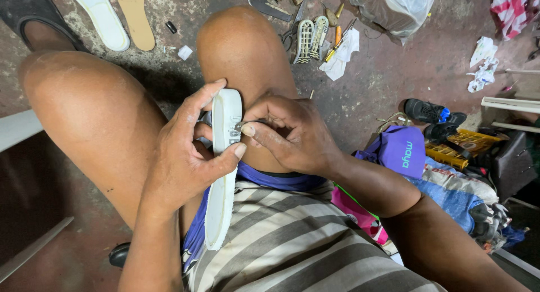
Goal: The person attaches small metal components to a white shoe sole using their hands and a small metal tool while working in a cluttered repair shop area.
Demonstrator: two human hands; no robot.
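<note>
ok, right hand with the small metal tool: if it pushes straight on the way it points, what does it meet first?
The right hand points left, so the metal tool meets the white shoe sole edge first, probably already touching, with the left hand behind it.

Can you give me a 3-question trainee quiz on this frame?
1. True or false: the left hand holds the white sole edge-up.
2. What does the right hand pinch? A) a thin metal tool B) a brush C) a rag
3. Where do the two insoles lie?

Key:
1. True
2. A, its tip at the sole's edge
3. On the floor, top left, beyond the knee.
</note>
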